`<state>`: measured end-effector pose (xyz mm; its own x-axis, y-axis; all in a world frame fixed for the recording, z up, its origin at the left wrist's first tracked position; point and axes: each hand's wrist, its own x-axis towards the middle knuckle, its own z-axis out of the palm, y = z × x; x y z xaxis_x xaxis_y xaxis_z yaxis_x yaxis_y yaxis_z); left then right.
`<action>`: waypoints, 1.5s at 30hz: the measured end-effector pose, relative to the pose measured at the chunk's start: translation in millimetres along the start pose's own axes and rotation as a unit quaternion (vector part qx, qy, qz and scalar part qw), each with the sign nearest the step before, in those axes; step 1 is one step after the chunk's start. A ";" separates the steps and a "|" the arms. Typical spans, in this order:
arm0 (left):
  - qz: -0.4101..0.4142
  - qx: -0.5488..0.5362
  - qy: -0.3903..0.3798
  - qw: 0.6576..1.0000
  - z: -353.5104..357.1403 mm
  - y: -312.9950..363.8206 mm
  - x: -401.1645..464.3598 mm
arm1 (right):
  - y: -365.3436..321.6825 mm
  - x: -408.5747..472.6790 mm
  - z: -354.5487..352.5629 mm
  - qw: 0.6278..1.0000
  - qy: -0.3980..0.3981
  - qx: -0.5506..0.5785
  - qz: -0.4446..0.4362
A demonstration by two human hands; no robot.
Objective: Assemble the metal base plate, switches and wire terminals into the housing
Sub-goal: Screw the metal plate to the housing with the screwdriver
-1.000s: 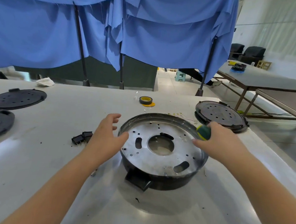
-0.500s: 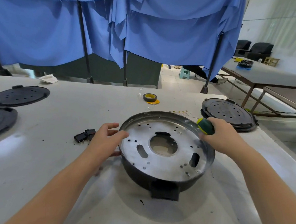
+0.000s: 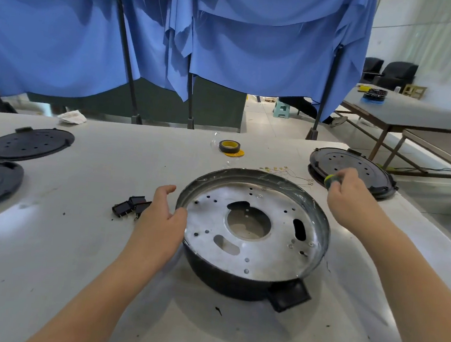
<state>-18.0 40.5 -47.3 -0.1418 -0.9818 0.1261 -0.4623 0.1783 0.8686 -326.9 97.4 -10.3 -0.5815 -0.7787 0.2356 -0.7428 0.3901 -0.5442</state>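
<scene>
The round black housing [image 3: 249, 280] has turned on the white table [image 3: 72, 266] since 0.5 s ago; its tab [image 3: 288, 295], then facing the person, now sits near-right; the metal base plate [image 3: 252, 228] lies inside it. The left hand [image 3: 161, 220] rests with loose, spread fingers against the left rim. The right hand [image 3: 351, 199], which was at the right rim, has lifted away toward the black cover [image 3: 354, 169]; it grips a green-and-yellow screwdriver handle [image 3: 330, 178]. The 3 switches [image 3: 131, 207] and the wire terminals [image 3: 287, 172] wait outside; probably the plate is being aligned before screwing.
</scene>
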 end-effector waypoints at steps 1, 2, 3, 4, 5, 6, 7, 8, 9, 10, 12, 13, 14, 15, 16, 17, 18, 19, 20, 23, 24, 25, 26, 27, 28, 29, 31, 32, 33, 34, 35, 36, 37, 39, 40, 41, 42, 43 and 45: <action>0.004 0.004 0.009 1.000 0.1 0.8 -2.0 | 4.1 -3.3 1.6 0.999 -0.028 -0.012 0.022; 0.007 0.005 0.015 1.000 0.2 1.6 -4.0 | 7.4 -7.5 3.8 0.997 -0.056 -0.027 0.040; 0.009 0.002 0.017 1.000 0.4 2.5 -6.0 | 10.1 -11.6 7.1 0.995 -0.079 -0.044 0.046; 0.009 -0.003 0.016 1.000 0.4 3.3 -7.3 | 12.1 -15.5 10.6 0.993 -0.093 -0.059 0.042; 0.003 -0.009 0.010 1.000 0.9 4.6 -8.8 | 13.4 -19.4 14.0 0.992 -0.098 -0.068 0.036; -0.007 -0.017 0.001 1.000 1.7 6.0 -9.6 | 14.2 -23.0 16.9 0.992 -0.099 -0.073 0.033; -0.020 -0.032 -0.011 0.999 2.5 7.2 -10.2 | 14.7 -25.8 19.7 0.992 -0.094 -0.078 0.031; -0.036 -0.055 -0.024 0.998 3.6 9.0 -11.0 | 14.9 -28.4 22.5 0.992 -0.086 -0.086 0.029; -0.054 -0.077 -0.036 0.995 4.5 10.6 -11.7 | 14.9 -30.5 24.9 0.993 -0.074 -0.093 0.023; -0.069 -0.091 -0.047 0.992 5.4 12.6 -12.6 | 14.5 -32.3 26.8 0.993 -0.060 -0.097 0.016; -0.089 -0.106 -0.066 0.988 6.4 16.4 -14.0 | 13.2 -35.1 28.6 0.994 -0.040 -0.099 0.002; -0.096 -0.114 -0.073 0.986 5.9 18.2 -13.8 | 12.7 -35.7 28.8 0.994 -0.037 -0.098 -0.002; -0.102 -0.122 -0.079 0.984 4.2 19.8 -12.4 | 12.3 -36.1 28.0 0.994 -0.037 -0.099 -0.002; -0.106 -0.127 -0.081 0.983 0.9 21.1 -10.2 | 12.4 -36.5 26.5 0.994 -0.044 -0.101 0.001; -0.107 -0.127 -0.076 0.983 -3.9 21.2 -6.4 | 12.7 -37.1 24.5 0.993 -0.053 -0.103 0.005; -0.099 -0.116 -0.062 0.986 -10.7 20.3 -2.0 | 13.1 -37.8 21.7 0.993 -0.059 -0.105 0.006; -0.083 -0.097 -0.042 0.991 -19.0 18.1 2.4 | 12.6 -39.1 17.8 0.993 -0.054 -0.103 0.006; -0.059 -0.068 -0.018 0.996 -27.8 14.8 6.6 | 10.5 -41.1 13.3 0.995 -0.031 -0.095 0.001; -0.030 -0.028 0.005 0.999 -36.9 10.7 9.9 | 6.0 -44.3 9.2 0.997 0.009 -0.078 -0.014; 0.021 0.121 -0.010 0.992 -55.3 2.2 13.9 | -18.9 -58.6 -0.5 0.982 0.138 0.002 -0.125; 0.024 0.158 -0.035 0.987 -58.8 0.5 13.8 | -31.0 -65.5 -1.8 0.975 0.140 0.036 -0.170; 0.024 0.188 -0.063 0.980 -61.5 -1.1 13.4 | -42.5 -73.6 -1.2 0.968 0.116 0.064 -0.213; 0.021 0.211 -0.086 0.973 -63.7 -2.5 13.1 | -52.7 -83.0 1.4 0.962 0.074 0.080 -0.251; 0.020 0.231 -0.103 0.967 -65.9 -3.8 12.7 | -61.2 -92.9 5.9 0.955 0.021 0.081 -0.285; 0.020 0.249 -0.113 0.962 -68.1 -5.5 12.6 | -67.6 -102.3 11.5 0.947 -0.028 0.067 -0.312; 0.020 0.266 -0.122 0.956 -69.5 -7.1 12.9 | -71.9 -109.9 17.4 0.939 -0.064 0.046 -0.334; 0.012 0.301 -0.154 0.941 -70.3 -9.3 12.6 | -75.8 -118.9 27.2 0.928 -0.092 0.010 -0.361; 0.005 0.312 -0.178 0.933 -69.5 -9.9 11.9 | -76.2 -120.1 29.5 0.926 -0.089 0.004 -0.367; -0.005 0.315 -0.204 0.927 -68.6 -10.7 11.2 | -75.1 -119.7 30.7 0.925 -0.079 0.006 -0.372; -0.017 0.309 -0.227 0.923 -67.8 -11.2 10.5 | -73.0 -119.0 31.7 0.923 -0.065 0.011 -0.378; -0.029 0.301 -0.244 0.921 -67.3 -11.5 9.9 | -70.9 -118.5 32.7 0.920 -0.044 0.016 -0.388; -0.037 0.295 -0.254 0.920 -67.2 -11.4 9.8 | -69.3 -118.4 34.5 0.916 -0.019 0.017 -0.400; -0.040 0.293 -0.256 0.920 -67.3 -11.3 10.0 | -68.5 -118.8 36.5 0.912 0.005 0.013 -0.410; -0.036 0.295 -0.254 0.920 -66.3 -10.7 9.5 | -69.0 -121.3 40.0 0.910 0.032 0.010 -0.414; -0.030 0.297 -0.254 0.920 -65.4 -10.0 8.5 | -69.2 -122.1 41.1 0.909 0.039 0.015 -0.415; -0.019 0.296 -0.252 0.921 -64.3 -8.8 7.3 | -69.0 -122.1 41.6 0.908 0.042 0.021 -0.417; -0.004 0.288 -0.250 0.924 -63.5 -6.4 6.1 | -68.7 -121.9 41.5 0.907 0.042 0.026 -0.418; 0.012 0.267 -0.247 0.931 -63.6 -3.1 4.9 | -68.5 -121.9 41.1 0.907 0.038 0.033 -0.419; 0.041 0.178 -0.245 0.952 -67.4 6.7 1.5 | -68.5 -123.5 39.6 0.905 0.031 0.060 -0.420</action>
<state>37.6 35.8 -9.0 -0.5411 -0.8310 -0.1290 -0.6879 0.3492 0.6362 -191.2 147.4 -34.1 0.1505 -0.7449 0.6500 -0.8923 -0.3855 -0.2351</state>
